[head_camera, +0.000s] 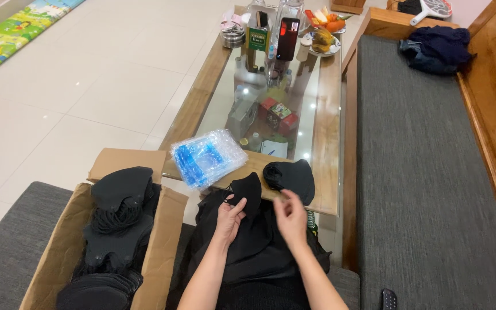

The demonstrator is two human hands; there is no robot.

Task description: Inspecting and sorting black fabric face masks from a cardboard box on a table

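Over my lap, left hand (228,219) fingers pinch a black mask (248,192) by its strap, right hand (291,215) open beside it, bags (206,156) within reach on the table (324,143).

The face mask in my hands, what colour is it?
Black, seen in the head view: face mask held by left hand.

One cardboard box (156,258) of black masks, one clear-bag stack (208,158), one mask pile (290,179), two hands.
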